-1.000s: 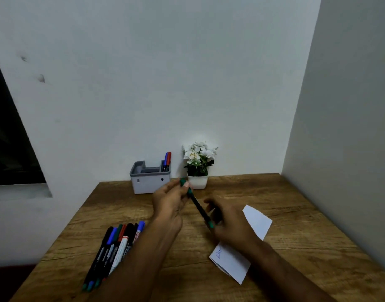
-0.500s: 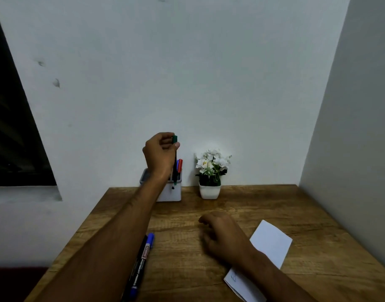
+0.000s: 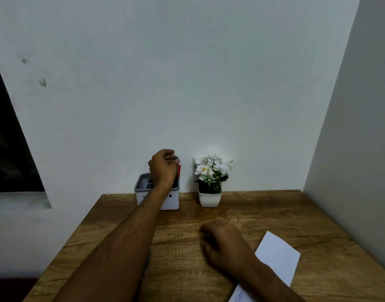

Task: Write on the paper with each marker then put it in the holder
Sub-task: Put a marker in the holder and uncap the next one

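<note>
The left hand (image 3: 163, 167) is reached out over the grey and white pen holder (image 3: 141, 189) at the back of the wooden table (image 3: 182, 258), its fingers curled shut around a green marker (image 3: 177, 165). Only the green cap end shows, poking out past the knuckles; the rest of the barrel is hidden behind the hand and appears to point down into the holder's right-hand compartment. A red marker (image 3: 179, 168) already stands there, just beside the green one. Whether the green marker's tip has reached the bottom cannot be told.

The right hand (image 3: 222, 240) rests on the table near the middle, fingers loosely curled with nothing visibly in it. Just beside its wrist lies the white paper (image 3: 276, 256), with some blue writing on the end nearest the camera. A small potted white flower plant (image 3: 210, 179) stands to the right of the holder, apart from it.

The step in hand looks like the drop-off: the green marker is going into the holder. The next move likely calls for the fingers to loosen so the marker settles upright beside the red one, without knocking it or nudging the light holder. The hand would then return for another marker, though none of the remaining ones can be made out clearly here
</note>
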A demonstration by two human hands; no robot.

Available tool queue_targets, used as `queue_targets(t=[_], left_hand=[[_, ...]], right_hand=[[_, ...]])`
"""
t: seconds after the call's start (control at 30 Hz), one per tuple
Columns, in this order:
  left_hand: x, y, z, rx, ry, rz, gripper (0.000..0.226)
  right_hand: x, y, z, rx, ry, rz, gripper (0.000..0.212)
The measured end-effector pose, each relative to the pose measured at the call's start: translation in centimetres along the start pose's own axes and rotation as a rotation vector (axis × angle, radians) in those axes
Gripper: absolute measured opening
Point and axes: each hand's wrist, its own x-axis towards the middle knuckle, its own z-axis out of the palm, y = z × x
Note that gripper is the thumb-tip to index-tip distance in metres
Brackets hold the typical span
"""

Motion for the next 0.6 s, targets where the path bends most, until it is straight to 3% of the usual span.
queue_targets(t=[0.43,0.6], left_hand=[[-2.4,-0.2,-2.2,0.073,0.067,0.066,0.020],[-5.1,0.9,-5.0,0.184,-0.121,0.124,0.020]], right_hand=[[-0.4,-0.6,-0.3,-0.005,-0.011,0.004,0.033],[-0.7,-1.5,-1.0,0.005,-0.017,-0.002,0.036]])
